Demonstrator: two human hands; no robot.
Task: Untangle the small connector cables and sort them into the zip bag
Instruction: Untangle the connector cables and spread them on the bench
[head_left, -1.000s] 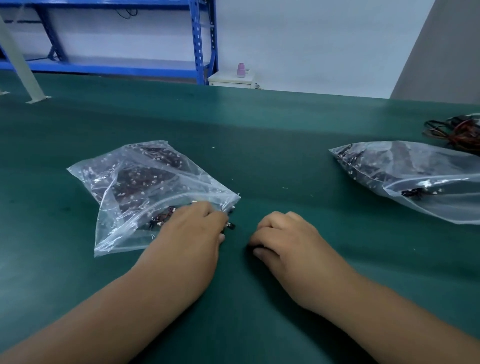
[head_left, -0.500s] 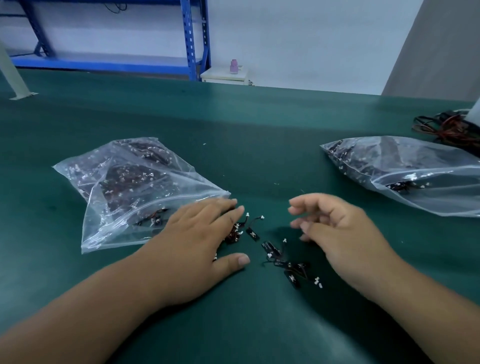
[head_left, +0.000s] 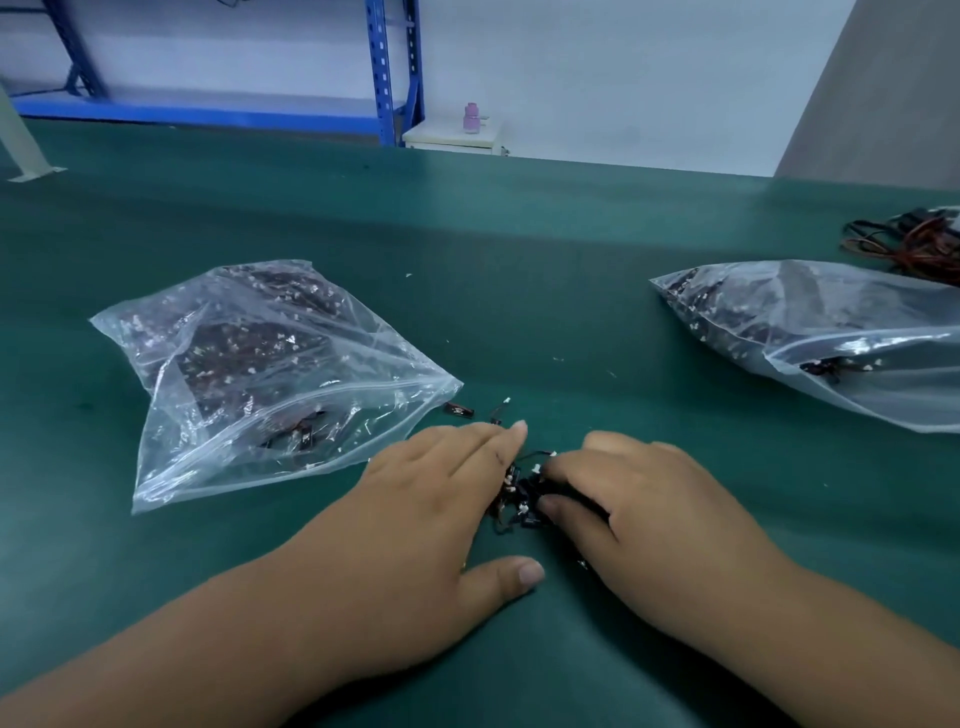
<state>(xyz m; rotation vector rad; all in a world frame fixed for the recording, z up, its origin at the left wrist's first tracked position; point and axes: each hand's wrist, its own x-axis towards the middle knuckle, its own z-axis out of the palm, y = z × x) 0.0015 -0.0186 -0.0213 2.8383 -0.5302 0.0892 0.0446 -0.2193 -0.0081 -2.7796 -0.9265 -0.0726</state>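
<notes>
Hands: left hand (head_left: 431, 499) flat, spread; right hand (head_left: 649, 509) curled on connector cables (head_left: 514, 493) — clump half hidden (zip bag (head_left: 260, 374) beside).

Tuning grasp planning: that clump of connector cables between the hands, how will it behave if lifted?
Probably floppy: the cable clump is thin black wires in loose loops. Likely lifts as one tangle, since wires cross; a stray cable lies apart by the zip bag, so bits may drop. Seems light: its white plugs are tiny.
</notes>
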